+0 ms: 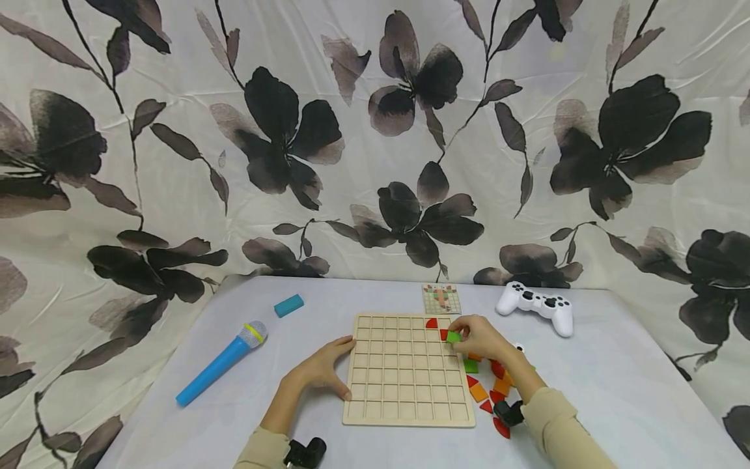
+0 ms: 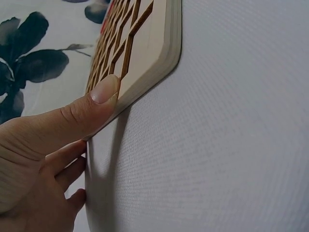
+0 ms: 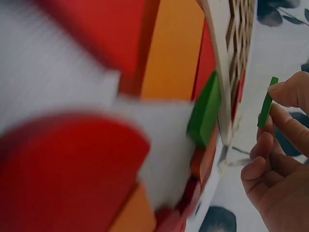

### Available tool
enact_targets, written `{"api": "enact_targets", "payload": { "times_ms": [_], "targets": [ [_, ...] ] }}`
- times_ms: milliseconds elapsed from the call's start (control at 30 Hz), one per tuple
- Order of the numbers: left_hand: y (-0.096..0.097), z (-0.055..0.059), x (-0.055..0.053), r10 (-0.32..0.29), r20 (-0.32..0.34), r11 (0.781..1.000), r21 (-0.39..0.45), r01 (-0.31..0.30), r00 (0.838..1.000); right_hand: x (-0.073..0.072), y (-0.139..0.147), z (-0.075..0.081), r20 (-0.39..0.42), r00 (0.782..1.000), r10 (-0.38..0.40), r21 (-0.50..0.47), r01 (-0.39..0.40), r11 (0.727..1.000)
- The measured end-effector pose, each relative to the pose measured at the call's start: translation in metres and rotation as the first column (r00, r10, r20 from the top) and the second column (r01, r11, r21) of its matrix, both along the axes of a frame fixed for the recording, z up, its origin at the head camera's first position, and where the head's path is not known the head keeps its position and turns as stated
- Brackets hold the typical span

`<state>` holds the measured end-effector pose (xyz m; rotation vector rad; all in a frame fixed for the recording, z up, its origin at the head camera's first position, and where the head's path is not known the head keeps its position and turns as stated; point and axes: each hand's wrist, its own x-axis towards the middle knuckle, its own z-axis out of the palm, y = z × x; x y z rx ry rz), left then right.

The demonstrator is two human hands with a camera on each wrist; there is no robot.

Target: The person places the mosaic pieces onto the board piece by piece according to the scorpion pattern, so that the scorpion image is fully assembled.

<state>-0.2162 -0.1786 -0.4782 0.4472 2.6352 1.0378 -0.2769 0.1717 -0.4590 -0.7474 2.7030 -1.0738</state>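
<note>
A wooden grid board [image 1: 404,393] lies flat on the table. My left hand [image 1: 319,366] rests at its left side, fingers and thumb spread, and the thumb [image 2: 105,92] presses on the rim. Over the upper right cells, my right hand [image 1: 479,339] pinches a green square tile [image 1: 454,337] between thumb and fingertips. In the right wrist view this tile [image 3: 268,102] is held edge-on. A red quarter-round piece [image 1: 431,323] sits in a top-row cell, and another red piece [image 1: 443,334] lies just below and right of it, partly covered by the green tile.
Loose red, orange and green pieces [image 1: 478,392] lie right of the board, under my right forearm. A patterned card [image 1: 442,299] is behind the board. A white game controller [image 1: 536,306] stands back right; a blue toy microphone [image 1: 219,365] and a teal block [image 1: 289,305] lie left.
</note>
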Motion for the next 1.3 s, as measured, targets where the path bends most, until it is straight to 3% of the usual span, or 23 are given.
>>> {"api": "enact_targets", "payload": {
  "times_ms": [133, 267, 600, 1300],
  "targets": [
    [0.000, 0.000, 0.000, 0.002, -0.001, 1.000, 0.002, -0.002, 1.000, -0.007, -0.015, -0.005, -0.005, 0.999, 0.042, -0.023, -0.042, 0.999],
    [-0.001, 0.000, 0.000, -0.002, -0.005, 1.000, 0.011, 0.002, 1.000, -0.013, -0.026, -0.008, 0.032, 0.999, 0.038, -0.040, -0.037, 0.999],
    [0.000, -0.003, 0.000, 0.011, -0.003, 1.000, -0.007, -0.011, 1.000, -0.022, -0.037, -0.013, 0.028, 0.996, 0.089, -0.008, -0.088, 0.996],
    [-0.001, -0.003, 0.000, 0.006, -0.007, 1.000, -0.003, -0.006, 1.000, -0.023, -0.041, -0.006, -0.045, 0.991, 0.124, 0.106, -0.119, 0.987]
  ]
}}
